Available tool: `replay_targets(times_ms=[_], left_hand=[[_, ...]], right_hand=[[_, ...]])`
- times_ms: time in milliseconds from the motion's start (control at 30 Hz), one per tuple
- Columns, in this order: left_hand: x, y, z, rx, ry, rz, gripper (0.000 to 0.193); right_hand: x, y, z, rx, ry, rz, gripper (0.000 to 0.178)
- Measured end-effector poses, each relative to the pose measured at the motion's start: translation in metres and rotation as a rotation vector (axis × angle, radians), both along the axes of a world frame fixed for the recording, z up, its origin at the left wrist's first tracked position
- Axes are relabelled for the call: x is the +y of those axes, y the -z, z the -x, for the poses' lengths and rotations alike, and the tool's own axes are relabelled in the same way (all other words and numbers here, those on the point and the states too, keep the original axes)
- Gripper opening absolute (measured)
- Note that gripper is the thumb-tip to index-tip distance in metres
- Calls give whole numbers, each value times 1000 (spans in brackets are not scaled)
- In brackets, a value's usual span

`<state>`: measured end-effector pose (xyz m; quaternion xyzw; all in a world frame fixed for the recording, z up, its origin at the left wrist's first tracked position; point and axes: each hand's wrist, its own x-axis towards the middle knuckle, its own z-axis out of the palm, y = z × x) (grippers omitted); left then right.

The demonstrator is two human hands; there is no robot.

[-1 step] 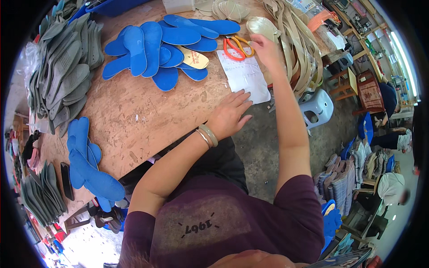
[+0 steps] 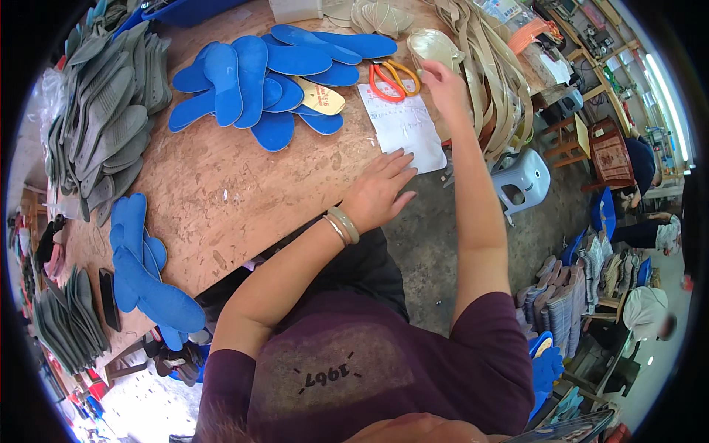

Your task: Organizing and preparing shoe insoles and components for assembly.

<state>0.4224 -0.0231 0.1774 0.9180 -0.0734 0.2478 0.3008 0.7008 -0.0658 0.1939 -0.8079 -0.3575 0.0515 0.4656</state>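
My left hand (image 2: 380, 188) lies flat at the table's front edge, its fingertips against the lower left part of a white sheet of paper (image 2: 408, 140) with writing. It holds nothing. My right hand (image 2: 447, 88) hovers by the right side of the paper, fingers loosely bent, with nothing visible in them. Just left of its fingertips, scissors with red and orange handles (image 2: 389, 87) rest on the paper's top end; their blades are hard to make out. Blue insoles (image 2: 251, 74) lie in a loose heap left of the paper, with a cream printed insole (image 2: 319, 96) among them.
Grey insoles (image 2: 111, 125) are piled at the left, near more blue insoles (image 2: 151, 277). Cream shell-shaped pieces (image 2: 434, 48) and beige straps (image 2: 487, 81) lie at the table's right end. A light blue plastic stool (image 2: 523, 181) stands on the floor to the right.
My right hand has shifted slightly right, away from the orange scissor handle. My left hand keeps its place on the paper's edge.
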Motion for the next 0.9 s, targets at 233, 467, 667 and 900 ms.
replay_targets(times_ms=[233, 467, 667, 900], left_hand=[[-2, -4, 2, -35, -15, 119, 41], [-3, -3, 2, -15, -59, 118, 41], [-2, -3, 1, -14, -44, 117, 40], [-2, -3, 2, -17, -35, 117, 39]], right_hand=[[-36, 33, 8, 407, 155, -656, 21], [-38, 31, 8, 458, 179, -736, 22], [-39, 33, 7, 456, 153, -726, 22], [-39, 32, 8, 449, 165, -712, 22]])
